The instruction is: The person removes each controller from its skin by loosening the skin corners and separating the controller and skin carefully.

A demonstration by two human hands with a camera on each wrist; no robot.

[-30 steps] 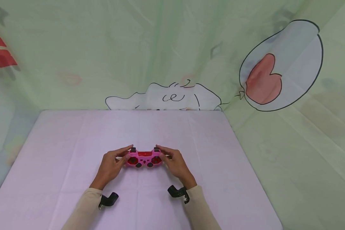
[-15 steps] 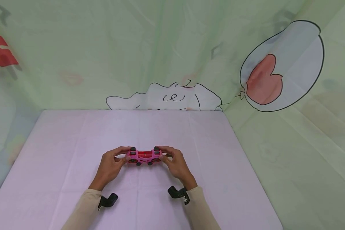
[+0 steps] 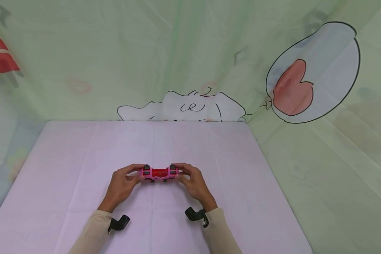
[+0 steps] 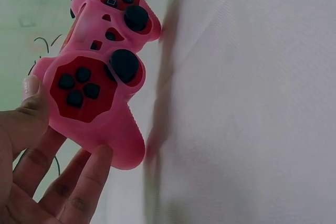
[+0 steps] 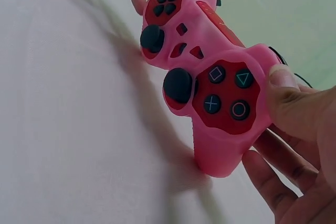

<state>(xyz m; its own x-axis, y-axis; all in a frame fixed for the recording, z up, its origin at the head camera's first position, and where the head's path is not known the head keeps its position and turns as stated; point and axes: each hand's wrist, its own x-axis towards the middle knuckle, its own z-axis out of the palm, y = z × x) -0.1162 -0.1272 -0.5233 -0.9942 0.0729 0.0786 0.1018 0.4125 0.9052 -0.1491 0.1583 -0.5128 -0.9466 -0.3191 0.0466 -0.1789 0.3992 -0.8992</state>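
A game controller (image 3: 159, 173) in a pink cover, with red panels and black buttons and sticks, is held between both hands near the middle of the table. My left hand (image 3: 121, 185) pinches its left end, the thumb on the near side and the other fingers behind. At the right end, my right hand (image 3: 195, 183) grips it the same way. In the head view its shoulder-button edge faces up. The left wrist view shows the controller (image 4: 89, 72) with its direction pad beside the left thumb; in the right wrist view the controller's (image 5: 210, 77) symbol buttons lie beside the right thumb.
A white-pinkish cloth covers the table (image 3: 82, 151). Pale green curtains (image 3: 114, 53) with cartoon prints hang behind it and at both sides. Black wrist cameras are worn on the left (image 3: 120, 223) and right (image 3: 194, 213) sleeves.
The controller has tilted: its button face has turned down and toward the person, and its shoulder-button edge now shows upward. Both hands keep their hold and have barely moved.
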